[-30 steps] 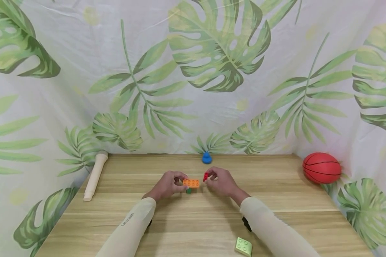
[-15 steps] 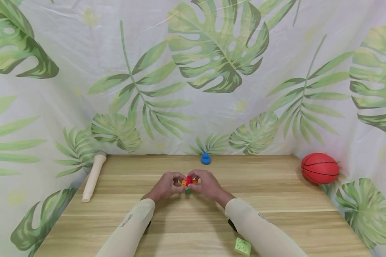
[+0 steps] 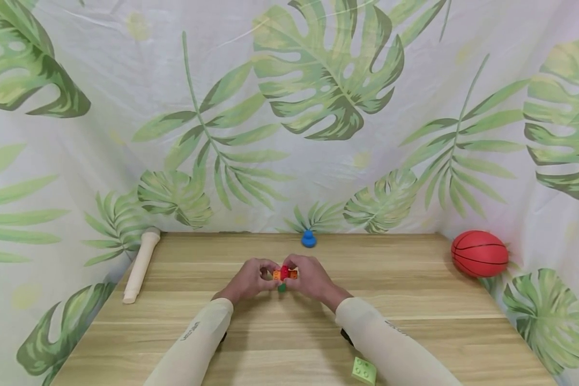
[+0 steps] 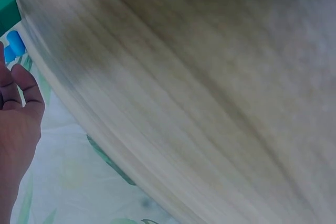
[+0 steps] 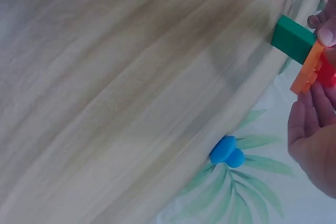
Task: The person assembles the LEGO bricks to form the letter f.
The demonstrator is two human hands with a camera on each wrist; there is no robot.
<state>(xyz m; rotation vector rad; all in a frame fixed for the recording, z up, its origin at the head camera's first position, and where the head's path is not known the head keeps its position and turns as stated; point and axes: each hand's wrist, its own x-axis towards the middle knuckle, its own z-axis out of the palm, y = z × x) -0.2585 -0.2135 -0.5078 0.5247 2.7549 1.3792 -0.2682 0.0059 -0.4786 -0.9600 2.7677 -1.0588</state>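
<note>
Near the middle of the table, my left hand [image 3: 250,276] pinches the left end of an orange toy building brick [image 3: 276,275]. A green brick [image 5: 293,39] is joined beneath the orange one and sits close over the tabletop. With thumb and fingers my right hand [image 3: 311,275] grips a red brick [image 3: 284,273] on top of the orange brick, crosswise on its studs. In the right wrist view the red brick [image 5: 326,71] is partly hidden by the fingers. Only the green brick [image 4: 8,13] shows in the left wrist view, beyond the left hand [image 4: 18,121].
A blue toy piece [image 3: 309,239] stands at the table's back edge. A light green brick [image 3: 364,371] lies near the front, beside the right sleeve. A cream baton-like stick [image 3: 141,266] lies along the left edge; a red basketball [image 3: 480,253] sits at the right.
The right hand has moved left, bringing the red brick from beside the orange brick onto its top. In the last half second the red brick has tilted down a little. The left hand stays put.
</note>
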